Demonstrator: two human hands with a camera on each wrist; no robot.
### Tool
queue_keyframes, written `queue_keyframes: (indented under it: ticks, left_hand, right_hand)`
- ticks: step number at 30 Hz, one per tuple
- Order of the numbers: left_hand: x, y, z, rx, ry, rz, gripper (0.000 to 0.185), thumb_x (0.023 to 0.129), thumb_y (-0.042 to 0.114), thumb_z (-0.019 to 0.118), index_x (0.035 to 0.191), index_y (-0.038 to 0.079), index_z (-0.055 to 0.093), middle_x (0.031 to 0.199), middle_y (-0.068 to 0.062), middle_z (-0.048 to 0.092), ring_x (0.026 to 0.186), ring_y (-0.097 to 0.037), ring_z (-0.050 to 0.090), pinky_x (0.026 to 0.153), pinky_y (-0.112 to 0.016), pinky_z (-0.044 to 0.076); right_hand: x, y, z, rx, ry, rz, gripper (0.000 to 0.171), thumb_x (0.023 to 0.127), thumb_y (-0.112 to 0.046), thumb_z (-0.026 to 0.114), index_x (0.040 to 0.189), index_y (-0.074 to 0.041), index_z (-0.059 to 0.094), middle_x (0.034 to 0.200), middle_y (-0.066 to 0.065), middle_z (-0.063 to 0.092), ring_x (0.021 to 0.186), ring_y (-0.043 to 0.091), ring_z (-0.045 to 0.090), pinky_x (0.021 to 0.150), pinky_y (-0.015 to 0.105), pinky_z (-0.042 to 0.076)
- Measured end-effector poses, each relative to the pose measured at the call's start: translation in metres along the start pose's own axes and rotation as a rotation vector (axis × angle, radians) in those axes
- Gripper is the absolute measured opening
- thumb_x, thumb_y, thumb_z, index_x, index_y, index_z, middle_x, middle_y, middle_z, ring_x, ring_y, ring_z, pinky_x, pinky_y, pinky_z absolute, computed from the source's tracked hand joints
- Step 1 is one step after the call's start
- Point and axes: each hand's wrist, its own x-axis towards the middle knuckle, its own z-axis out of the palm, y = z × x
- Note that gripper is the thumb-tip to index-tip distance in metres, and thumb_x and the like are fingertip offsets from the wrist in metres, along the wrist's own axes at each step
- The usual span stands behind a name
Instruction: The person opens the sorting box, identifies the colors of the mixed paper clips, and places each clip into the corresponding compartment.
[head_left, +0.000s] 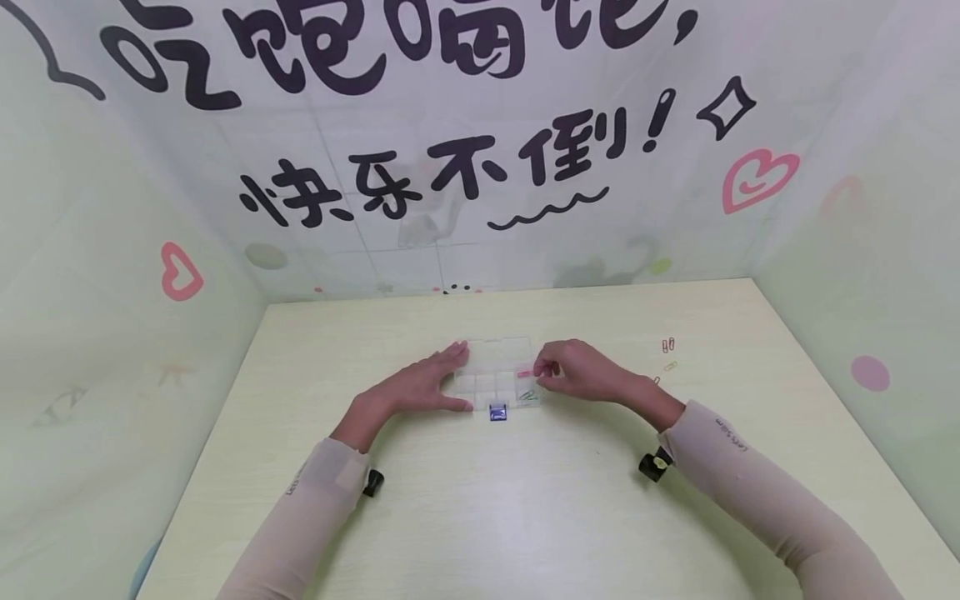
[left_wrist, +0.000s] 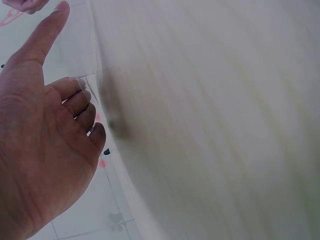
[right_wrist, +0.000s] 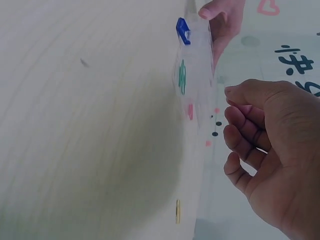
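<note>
A clear plastic compartment box [head_left: 486, 385] lies on the table with its lid [head_left: 497, 353] opened back and a blue latch [head_left: 498, 412] at the front. My left hand [head_left: 420, 385] holds the box's left end, thumb at the front and fingers by the lid; in the left wrist view those fingers [left_wrist: 77, 102] bend at the clear edge. Over the right end hovers my right hand [head_left: 581, 371], its fingers loosely curled. Nothing shows between its thumb and index finger [right_wrist: 240, 95]. Green paper clips [right_wrist: 182, 77] and a pink clip [right_wrist: 190, 111] lie in the right-hand compartments.
Right of the box, red paper clips [head_left: 667, 344] and a yellow paper clip [head_left: 670, 367] lie on the table [head_left: 480, 508]. Another clip [head_left: 656, 381] is partly hidden behind the right wrist. A printed curtain [head_left: 495, 250] encloses the table's back and sides.
</note>
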Motion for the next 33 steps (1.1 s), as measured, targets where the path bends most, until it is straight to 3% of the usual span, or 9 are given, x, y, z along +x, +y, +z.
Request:
queue_keyframes:
  ticks: [20, 33]
  left_hand:
    - [0.0, -0.001, -0.001, -0.003, -0.006, 0.007, 0.111, 0.092, 0.065, 0.073, 0.17, 0.01, 0.017, 0.179, -0.004, 0.007, 0.165, -0.025, 0.007, 0.133, -0.049, 0.014]
    - [0.0, 0.0, -0.001, -0.007, -0.004, 0.005, 0.111, 0.091, 0.064, 0.074, 0.17, 0.01, 0.017, 0.179, -0.003, 0.007, 0.165, -0.026, 0.008, 0.133, -0.05, 0.015]
  right_hand:
    - [-0.016, 0.041, -0.034, -0.059, 0.08, 0.072, 0.012, 0.091, -0.001, 0.078, 0.103, 0.0, 0.077, 0.093, 0.005, 0.073, 0.085, 0.019, 0.066, 0.079, 0.038, 0.058]
    - [-0.016, 0.07, -0.039, -0.081, 0.047, 0.102, 0.012, 0.092, 0.002, 0.074, 0.104, 0.002, 0.077, 0.094, 0.008, 0.073, 0.086, 0.022, 0.066, 0.078, 0.039, 0.057]
